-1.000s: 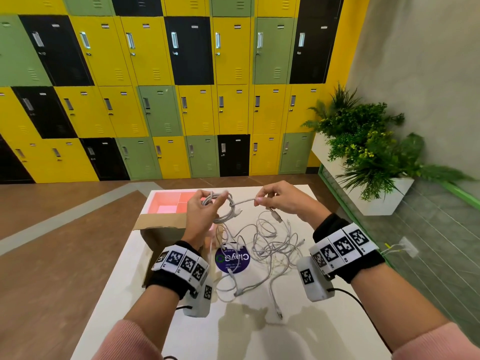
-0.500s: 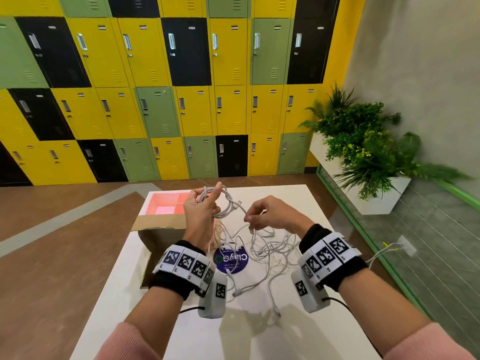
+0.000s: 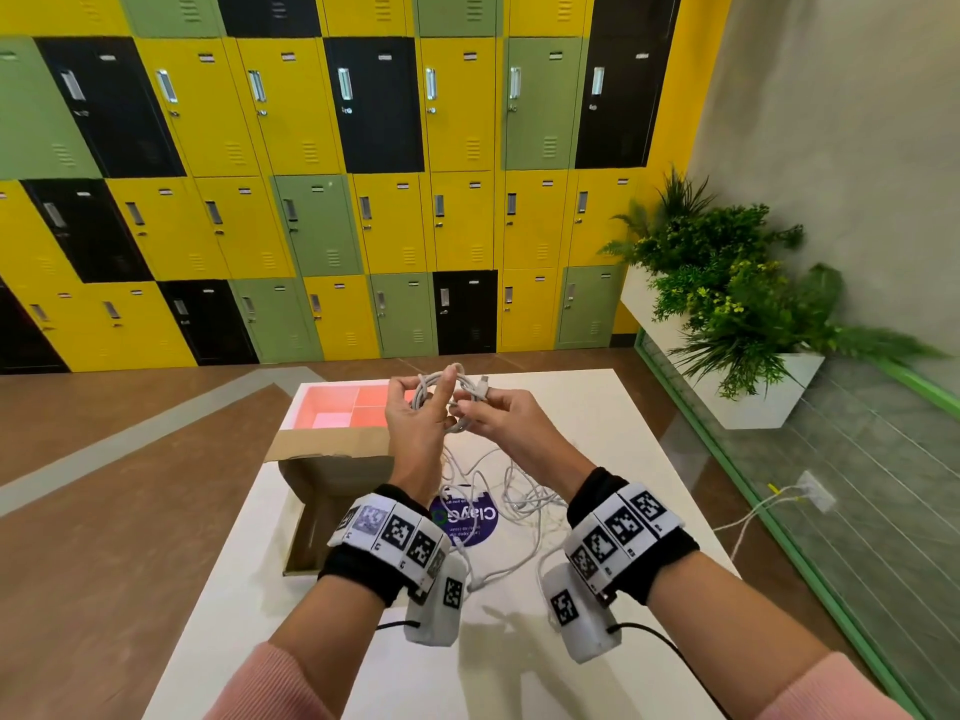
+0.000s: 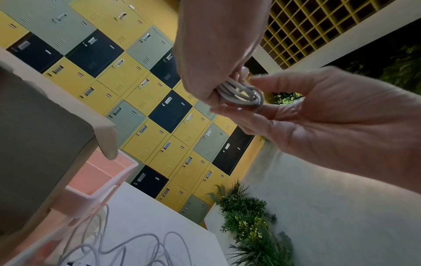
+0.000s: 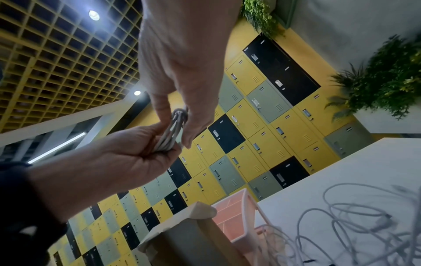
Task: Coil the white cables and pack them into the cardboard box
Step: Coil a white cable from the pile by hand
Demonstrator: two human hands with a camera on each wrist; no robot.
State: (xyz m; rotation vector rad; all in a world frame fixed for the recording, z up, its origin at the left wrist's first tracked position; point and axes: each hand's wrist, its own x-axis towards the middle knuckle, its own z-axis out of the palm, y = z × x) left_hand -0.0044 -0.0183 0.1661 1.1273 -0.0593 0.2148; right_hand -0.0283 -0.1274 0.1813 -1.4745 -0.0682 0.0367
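Observation:
A small coil of white cable [image 3: 445, 383] is held up above the table's far end, its plug [image 3: 483, 381] sticking out to the right. My left hand [image 3: 415, 418] grips the coil [image 4: 241, 95], with fingers through its loops. My right hand [image 3: 493, 423] is pressed close against it and pinches the coil's strands [image 5: 173, 133] from the other side. Below the hands lies a loose tangle of more white cables [image 3: 519, 501] on the white table [image 3: 597, 407]. The open cardboard box [image 3: 332, 475] stands at the table's left edge, under my left forearm.
A pink divided tray [image 3: 343, 407] sits behind the box at the far left corner. A round purple sticker [image 3: 465, 519] lies under the tangle. A white planter with green plants [image 3: 727, 314] stands on the right, with lockers on the back wall.
My right hand has moved left, from holding the cable's free end out at arm's width to meeting my left hand at the coil. The free end is now taken up into the coil.

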